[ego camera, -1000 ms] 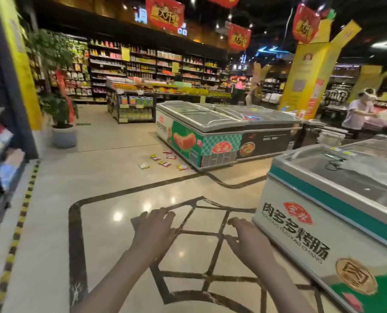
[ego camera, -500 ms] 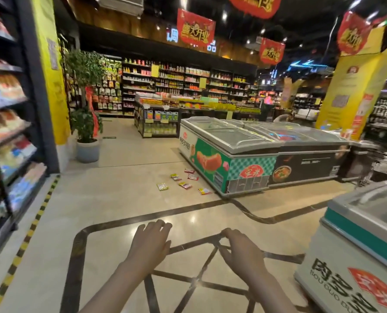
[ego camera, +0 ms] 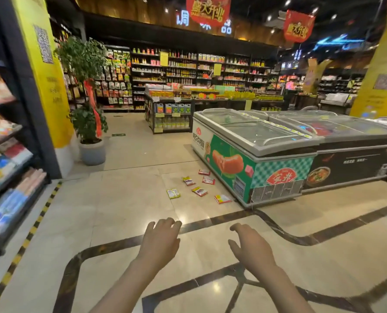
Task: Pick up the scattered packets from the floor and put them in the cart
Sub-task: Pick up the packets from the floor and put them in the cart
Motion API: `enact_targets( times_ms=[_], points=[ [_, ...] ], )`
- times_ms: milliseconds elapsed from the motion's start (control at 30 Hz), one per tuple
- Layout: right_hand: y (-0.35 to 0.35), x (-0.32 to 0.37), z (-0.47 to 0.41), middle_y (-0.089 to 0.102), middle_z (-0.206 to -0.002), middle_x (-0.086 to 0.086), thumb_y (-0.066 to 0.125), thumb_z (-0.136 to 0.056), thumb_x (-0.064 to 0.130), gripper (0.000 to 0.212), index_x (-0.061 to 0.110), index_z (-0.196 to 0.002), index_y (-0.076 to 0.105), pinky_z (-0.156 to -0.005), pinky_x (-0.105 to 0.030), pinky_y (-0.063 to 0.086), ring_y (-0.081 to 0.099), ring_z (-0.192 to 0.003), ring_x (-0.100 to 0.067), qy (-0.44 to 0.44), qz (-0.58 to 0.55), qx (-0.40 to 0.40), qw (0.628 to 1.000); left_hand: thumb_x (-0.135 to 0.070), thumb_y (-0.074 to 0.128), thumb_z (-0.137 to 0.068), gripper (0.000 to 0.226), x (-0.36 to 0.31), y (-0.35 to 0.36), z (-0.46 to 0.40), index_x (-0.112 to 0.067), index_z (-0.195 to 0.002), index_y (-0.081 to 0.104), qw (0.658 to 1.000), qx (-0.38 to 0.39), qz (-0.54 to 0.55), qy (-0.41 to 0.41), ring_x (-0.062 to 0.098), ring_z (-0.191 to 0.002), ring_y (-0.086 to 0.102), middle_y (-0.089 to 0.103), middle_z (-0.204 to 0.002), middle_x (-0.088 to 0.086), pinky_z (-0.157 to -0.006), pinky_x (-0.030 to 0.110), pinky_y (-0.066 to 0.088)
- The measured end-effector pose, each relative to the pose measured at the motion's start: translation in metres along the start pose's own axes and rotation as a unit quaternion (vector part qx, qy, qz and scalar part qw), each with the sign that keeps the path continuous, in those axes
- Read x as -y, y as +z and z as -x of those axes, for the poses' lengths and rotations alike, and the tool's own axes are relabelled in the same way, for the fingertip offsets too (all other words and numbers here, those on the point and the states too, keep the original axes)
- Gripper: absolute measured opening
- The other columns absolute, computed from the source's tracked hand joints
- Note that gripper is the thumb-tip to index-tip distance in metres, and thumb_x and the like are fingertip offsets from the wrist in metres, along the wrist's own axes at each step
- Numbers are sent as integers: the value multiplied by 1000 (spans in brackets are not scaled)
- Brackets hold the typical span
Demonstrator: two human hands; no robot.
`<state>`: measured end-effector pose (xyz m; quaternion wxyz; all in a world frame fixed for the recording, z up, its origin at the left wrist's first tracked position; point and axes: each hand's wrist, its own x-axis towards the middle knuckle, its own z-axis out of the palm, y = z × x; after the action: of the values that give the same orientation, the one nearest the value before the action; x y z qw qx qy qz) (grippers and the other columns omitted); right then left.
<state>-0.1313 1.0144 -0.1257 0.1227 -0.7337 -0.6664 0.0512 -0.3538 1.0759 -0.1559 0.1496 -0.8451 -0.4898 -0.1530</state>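
Several small packets lie scattered on the beige shop floor beside a chest freezer: a green-yellow packet (ego camera: 173,193), a red-yellow packet (ego camera: 222,199), another packet (ego camera: 199,191), and further ones (ego camera: 208,180) closer to the freezer. My left hand (ego camera: 160,240) and my right hand (ego camera: 250,245) reach forward over the floor, well short of the packets, palms down with fingers loosely bent and holding nothing. No cart is in view.
A chest freezer (ego camera: 253,159) with a green side stands right of the packets, joined to a black one (ego camera: 350,161). A potted plant (ego camera: 91,141) stands at the left by a yellow pillar (ego camera: 46,82). Shelving (ego camera: 5,154) lines the left edge.
The view has swung left and moved forward, so the packets are closer. The white freezer at the right has left the view. Both hands stay held out in front.
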Motion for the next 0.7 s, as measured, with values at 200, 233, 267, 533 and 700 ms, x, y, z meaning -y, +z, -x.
enact_targets(
  times_ms=[200,233,267,533,700],
  points=[
    [10,-12,-188,52,-126,3,43,-95,33,36,23,-129,43,-88,-31,43,50,-118,-19,-45,27,19,998,-28,89,-25,51,53,66,-151,-22,-72,71,1000,17,-17,5,15,-53,61,64,-66,-6,-48,25,48],
    [14,-13,-215,53,-125,2,44,-94,33,35,23,-128,44,-89,-32,44,50,-117,-19,-47,22,23,998,-28,89,-25,51,61,79,-172,-22,-72,71,1000,23,-17,4,16,-52,61,64,-65,-6,-47,25,47],
    [18,-15,-241,54,-124,2,44,-94,32,35,23,-128,45,-88,-32,45,51,-116,-20,-47,14,28,998,-29,89,-25,51,69,92,-192,-22,-72,71,1000,26,-16,3,16,-52,61,63,-65,-6,-47,25,47],
    [73,-28,-469,52,-130,0,48,-93,32,38,22,-130,45,-92,-32,43,52,-118,-21,-37,7,56,998,-29,89,-27,48,152,224,-366,-19,-70,70,998,59,-13,-21,18,-50,61,62,-62,-3,-45,23,46],
    [104,-25,-622,50,-132,-1,46,-94,31,38,22,-130,43,-89,-33,44,49,-121,-22,-18,8,94,995,-37,84,-55,47,204,296,-489,-18,-95,68,995,90,26,-25,19,-78,66,66,-88,1,-66,30,51]
  ],
)
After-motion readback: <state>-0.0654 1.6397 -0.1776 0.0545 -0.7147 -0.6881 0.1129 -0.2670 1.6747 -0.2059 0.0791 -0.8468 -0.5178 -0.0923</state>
